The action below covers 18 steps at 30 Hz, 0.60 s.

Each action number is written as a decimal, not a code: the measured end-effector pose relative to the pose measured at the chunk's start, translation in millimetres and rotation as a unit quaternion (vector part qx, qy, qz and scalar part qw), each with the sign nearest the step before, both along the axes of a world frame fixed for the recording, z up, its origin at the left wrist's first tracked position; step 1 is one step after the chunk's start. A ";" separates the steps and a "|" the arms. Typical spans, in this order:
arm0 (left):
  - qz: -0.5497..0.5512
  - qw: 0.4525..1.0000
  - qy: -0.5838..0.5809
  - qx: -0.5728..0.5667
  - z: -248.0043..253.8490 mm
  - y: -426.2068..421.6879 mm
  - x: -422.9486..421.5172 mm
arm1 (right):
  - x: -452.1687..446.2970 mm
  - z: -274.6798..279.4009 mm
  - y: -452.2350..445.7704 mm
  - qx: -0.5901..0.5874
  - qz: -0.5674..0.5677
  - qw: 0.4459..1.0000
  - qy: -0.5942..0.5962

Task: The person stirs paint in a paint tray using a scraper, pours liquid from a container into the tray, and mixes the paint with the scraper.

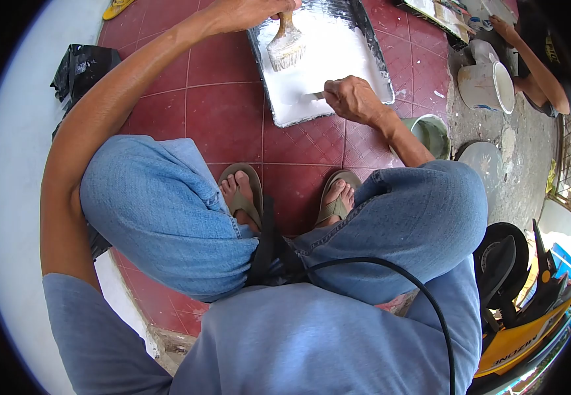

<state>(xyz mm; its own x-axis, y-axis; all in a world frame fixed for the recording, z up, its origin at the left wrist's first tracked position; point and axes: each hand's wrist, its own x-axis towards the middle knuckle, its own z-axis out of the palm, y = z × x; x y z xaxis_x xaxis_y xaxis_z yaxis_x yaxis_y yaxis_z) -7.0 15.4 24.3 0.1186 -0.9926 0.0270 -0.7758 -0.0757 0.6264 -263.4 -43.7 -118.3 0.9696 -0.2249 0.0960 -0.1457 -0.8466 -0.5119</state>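
Note:
A black paint tray (387, 84) holding white paint (328, 56) lies on the floor in front of my feet. My left hand (259, 10), partly cut off by the top edge, grips the handle of a wide paintbrush (288, 47). Its whitened bristles point down over the paint. Above the tray's near right part, my right hand (355, 100) is closed round a thin tool (317, 96). Only a short greyish piece of that tool sticks out to the left, towards the paint; its kind cannot be made out.
Red tiles (302, 145) cover the floor. A green bucket (430, 135) stands close to my right forearm. Farther right are a paint-stained white bucket (489, 85) and another person's arm (541, 72). A black plastic bag (84, 69) sits by the left wall.

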 end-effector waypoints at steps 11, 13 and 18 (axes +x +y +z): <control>-0.021 1.000 0.004 0.007 5.8 4.3 -6.6 | -31.7 11.6 -16.3 -0.018 -0.151 0.986 0.067; -0.018 1.000 0.011 0.010 4.8 4.2 -7.0 | -36.4 9.5 -16.9 -0.055 -0.166 0.983 0.064; -0.043 0.998 0.041 -0.009 -0.7 1.7 -5.3 | -40.0 12.1 8.4 -0.026 -0.112 0.993 0.019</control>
